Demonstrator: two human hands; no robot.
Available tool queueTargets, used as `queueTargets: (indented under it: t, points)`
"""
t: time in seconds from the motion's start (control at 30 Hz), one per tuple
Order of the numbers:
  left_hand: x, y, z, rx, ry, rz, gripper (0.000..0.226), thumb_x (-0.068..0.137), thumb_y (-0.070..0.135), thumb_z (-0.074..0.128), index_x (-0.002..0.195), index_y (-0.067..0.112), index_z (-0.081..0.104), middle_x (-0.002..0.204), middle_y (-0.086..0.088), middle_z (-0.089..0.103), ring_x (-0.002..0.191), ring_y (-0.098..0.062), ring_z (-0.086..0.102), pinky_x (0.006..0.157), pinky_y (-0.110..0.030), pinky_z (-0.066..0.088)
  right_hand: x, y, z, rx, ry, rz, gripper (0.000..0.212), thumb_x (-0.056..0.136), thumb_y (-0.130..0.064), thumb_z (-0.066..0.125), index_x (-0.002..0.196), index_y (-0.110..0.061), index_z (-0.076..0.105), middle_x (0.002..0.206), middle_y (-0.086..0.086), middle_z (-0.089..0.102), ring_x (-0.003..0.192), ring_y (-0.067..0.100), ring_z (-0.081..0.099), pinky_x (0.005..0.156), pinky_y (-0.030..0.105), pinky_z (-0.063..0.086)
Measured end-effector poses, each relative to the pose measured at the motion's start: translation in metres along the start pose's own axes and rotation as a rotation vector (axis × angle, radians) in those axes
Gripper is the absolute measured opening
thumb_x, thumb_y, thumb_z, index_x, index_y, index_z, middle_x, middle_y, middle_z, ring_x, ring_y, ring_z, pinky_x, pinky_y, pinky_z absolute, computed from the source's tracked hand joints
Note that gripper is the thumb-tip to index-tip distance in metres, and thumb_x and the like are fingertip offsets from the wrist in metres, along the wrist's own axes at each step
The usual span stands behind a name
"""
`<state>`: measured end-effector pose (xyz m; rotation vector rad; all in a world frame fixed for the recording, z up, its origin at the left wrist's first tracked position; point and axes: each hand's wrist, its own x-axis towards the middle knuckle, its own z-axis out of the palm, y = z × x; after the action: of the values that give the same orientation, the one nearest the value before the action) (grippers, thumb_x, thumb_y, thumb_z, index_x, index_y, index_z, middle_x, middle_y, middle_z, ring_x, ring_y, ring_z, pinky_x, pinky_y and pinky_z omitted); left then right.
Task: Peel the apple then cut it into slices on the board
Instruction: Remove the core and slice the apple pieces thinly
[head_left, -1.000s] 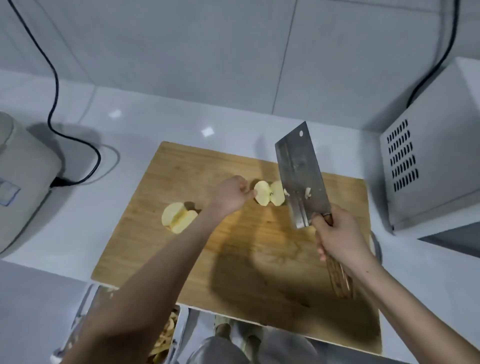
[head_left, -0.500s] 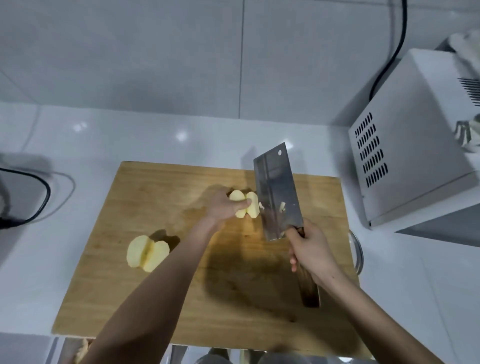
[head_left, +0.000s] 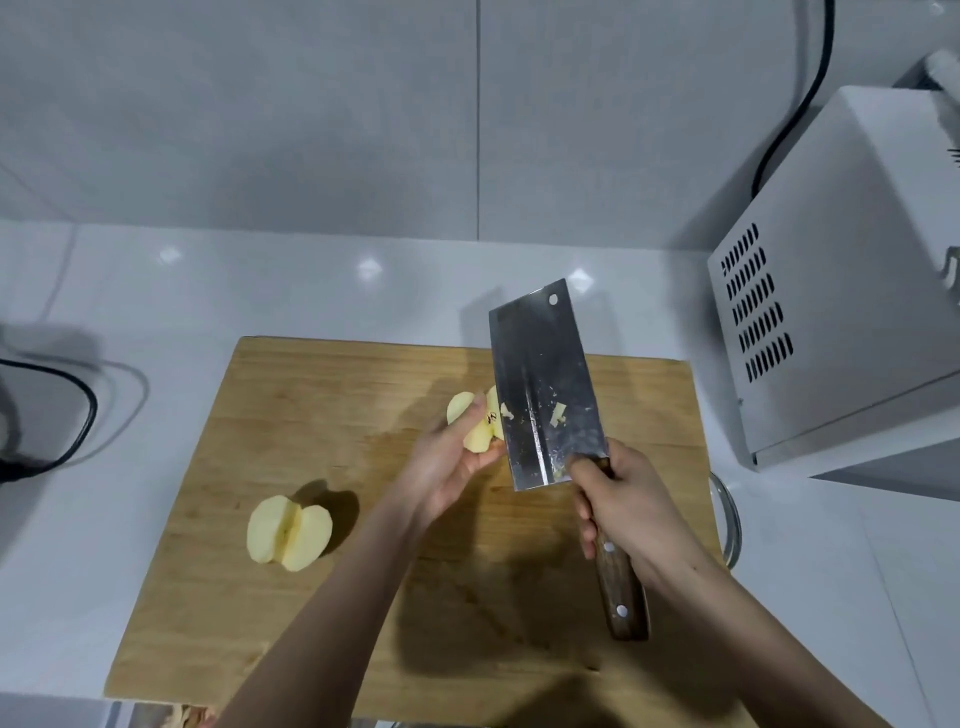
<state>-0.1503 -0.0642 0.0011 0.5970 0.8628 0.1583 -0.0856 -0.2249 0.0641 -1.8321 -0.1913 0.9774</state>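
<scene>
Now the left hand (head_left: 447, 470) holds a peeled apple piece (head_left: 475, 426) right beside the cleaver (head_left: 545, 384), over the board (head_left: 311, 405). The right hand (head_left: 628, 509) grips the handle (head_left: 618, 587). The holding hand should stay away from the sharp edge; cutting slowly looks safest.

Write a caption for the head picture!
Over the board, left hand holds peeled apple piece beside cleaver gripped by right hand.

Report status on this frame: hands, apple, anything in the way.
Right hand grips cleaver by the handle. Left hand holds peeled apple piece at its edge. Other split half lies on cutting board, apart. Apple scraps stuck to cleaver; nothing else obstructing.
</scene>
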Motion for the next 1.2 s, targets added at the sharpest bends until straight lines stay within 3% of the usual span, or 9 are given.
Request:
queueTargets:
  t: [0.1,0.33,0.43,0.57,0.67,0.73,0.93,1.07,1.2]
  points:
    - [-0.001,0.002,0.003,0.027,0.013,0.048,0.033,0.091,0.018,0.058,0.12,0.001,0.054,0.095,-0.01,0.068,0.083,-0.018,0.068,0.061,-0.03,0.057,0.001,0.0,-0.001,-0.026,-0.002,-0.04,0.012,0.094,-0.011,0.045,0.085,-0.013,0.052,0.044,-0.002,0.043,0.034,0.014,0.04,0.038,0.027,0.041]
    - [0.0,0.003,0.009,0.098,0.02,0.113,0.03,0.089,0.018,0.059,0.115,0.005,0.054,0.101,-0.009,0.068,0.092,-0.019,0.067,0.065,-0.029,0.058,0.002,-0.006,-0.005,-0.053,-0.018,-0.049,0.013,0.095,-0.013,0.046,0.082,-0.012,0.051,0.043,-0.002,0.044,0.034,0.014,0.041,0.039,0.028,0.042]
    - [-0.001,0.0,0.013,0.166,0.037,0.176,0.023,0.089,0.018,0.06,0.109,0.007,0.057,0.097,-0.005,0.068,0.086,-0.015,0.066,0.063,-0.025,0.057,0.001,-0.008,-0.005,-0.046,-0.012,-0.052,0.017,0.095,-0.012,0.045,0.079,-0.013,0.049,0.043,0.0,0.043,0.033,0.015,0.04,0.038,0.028,0.041]
    - [-0.002,0.002,0.013,0.163,0.016,0.174,0.037,0.085,0.021,0.064,0.116,0.003,0.055,0.096,-0.005,0.068,0.083,-0.014,0.066,0.062,-0.024,0.055,-0.002,-0.013,-0.007,-0.014,-0.034,-0.022,0.016,0.095,-0.012,0.046,0.079,-0.013,0.049,0.042,-0.001,0.042,0.034,0.015,0.039,0.038,0.027,0.04]
    - [-0.001,0.011,0.014,0.345,-0.051,0.174,0.018,0.087,0.018,0.062,0.102,0.009,0.059,0.083,0.001,0.068,0.078,-0.012,0.065,0.061,-0.023,0.054,-0.004,-0.015,-0.005,-0.036,-0.037,-0.036,0.018,0.095,-0.01,0.045,0.078,-0.015,0.05,0.041,-0.002,0.042,0.033,0.013,0.039,0.036,0.025,0.039]
    - [-0.002,0.012,0.016,0.393,-0.064,0.21,0.022,0.087,0.019,0.062,0.106,0.009,0.058,0.088,-0.001,0.066,0.083,-0.014,0.062,0.063,-0.022,0.054,-0.005,-0.012,-0.001,-0.033,-0.013,-0.051,0.018,0.095,-0.009,0.044,0.078,-0.015,0.05,0.041,-0.002,0.042,0.032,0.013,0.039,0.036,0.024,0.038]
    - [-0.008,-0.006,0.022,0.174,0.025,0.207,0.024,0.088,0.019,0.061,0.108,0.006,0.059,0.091,-0.003,0.068,0.084,-0.013,0.064,0.074,-0.025,0.054,-0.006,-0.005,0.009,-0.092,0.027,-0.114,0.018,0.095,-0.012,0.046,0.078,-0.017,0.049,0.043,0.002,0.044,0.032,0.014,0.042,0.035,0.025,0.039]
    - [-0.01,0.002,0.016,0.315,-0.035,0.174,0.036,0.088,0.02,0.061,0.118,0.002,0.053,0.091,-0.003,0.064,0.079,-0.013,0.062,0.059,-0.02,0.053,-0.006,-0.01,-0.002,-0.058,-0.033,-0.041,0.02,0.094,-0.011,0.045,0.076,-0.016,0.05,0.041,-0.002,0.042,0.033,0.014,0.04,0.036,0.024,0.038]
    - [-0.011,0.009,0.016,0.404,-0.089,0.182,0.034,0.088,0.021,0.06,0.115,0.002,0.053,0.089,-0.003,0.061,0.079,-0.012,0.059,0.056,-0.017,0.051,-0.009,-0.01,0.0,-0.003,-0.018,-0.023,0.02,0.095,-0.01,0.045,0.077,-0.015,0.052,0.043,0.001,0.042,0.034,0.015,0.039,0.037,0.025,0.037]
